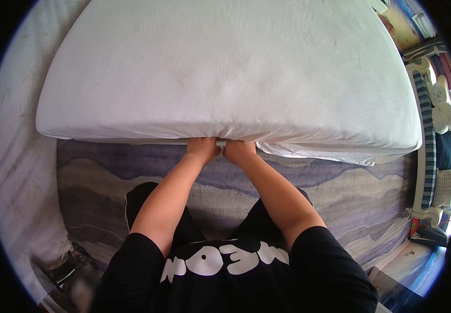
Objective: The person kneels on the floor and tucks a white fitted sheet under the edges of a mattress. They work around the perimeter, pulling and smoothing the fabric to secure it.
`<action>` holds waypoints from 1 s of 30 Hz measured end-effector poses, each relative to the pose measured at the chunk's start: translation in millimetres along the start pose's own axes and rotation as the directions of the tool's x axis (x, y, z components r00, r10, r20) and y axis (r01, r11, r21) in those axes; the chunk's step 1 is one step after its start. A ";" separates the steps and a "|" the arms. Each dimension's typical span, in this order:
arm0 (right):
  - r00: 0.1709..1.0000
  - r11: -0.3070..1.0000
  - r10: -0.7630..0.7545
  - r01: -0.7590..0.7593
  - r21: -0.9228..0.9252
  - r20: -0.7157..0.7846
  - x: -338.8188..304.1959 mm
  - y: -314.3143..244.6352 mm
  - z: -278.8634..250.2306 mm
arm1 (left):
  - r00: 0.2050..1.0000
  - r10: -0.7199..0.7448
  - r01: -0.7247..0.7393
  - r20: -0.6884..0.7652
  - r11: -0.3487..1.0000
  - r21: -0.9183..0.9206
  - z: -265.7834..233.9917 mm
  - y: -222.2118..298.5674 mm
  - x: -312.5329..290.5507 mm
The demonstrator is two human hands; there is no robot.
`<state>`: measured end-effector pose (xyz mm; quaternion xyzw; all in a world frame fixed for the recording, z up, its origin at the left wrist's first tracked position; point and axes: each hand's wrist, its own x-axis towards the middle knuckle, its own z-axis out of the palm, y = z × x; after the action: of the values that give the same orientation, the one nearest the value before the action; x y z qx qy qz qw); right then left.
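Note:
A white fitted sheet [230,68] covers the mattress in front of me. My left hand [203,149] and my right hand [239,151] are close together at the middle of its near edge. Both are closed on the sheet's lower edge, and small creases gather just above them. The fingertips are hidden under the mattress edge. Right of my right hand, the sheet's hem hangs loose and rumpled toward the near right corner; on the left it lies tighter.
Below the bed lies a grey, wavy-patterned rug [340,193]. A pale wall or curtain [22,104] runs along the left. At the right stands a cream-framed sofa [425,156] with striped upholstery and several cushions. My knees are near the bed's edge.

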<state>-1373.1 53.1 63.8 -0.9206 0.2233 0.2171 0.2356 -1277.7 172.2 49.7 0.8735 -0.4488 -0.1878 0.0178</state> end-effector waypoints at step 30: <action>0.992 0.996 -0.004 -0.008 -0.094 -0.130 -136.4 144.0 -47.4 | 0.853 0.507 -0.520 -0.119 0.813 -0.261 -2.2 140.7 -18.5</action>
<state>-1543.1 -43.6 121.8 -0.9426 0.2286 0.1673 0.1767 -1396.0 102.6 85.6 0.7120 -0.6355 -0.2192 0.2028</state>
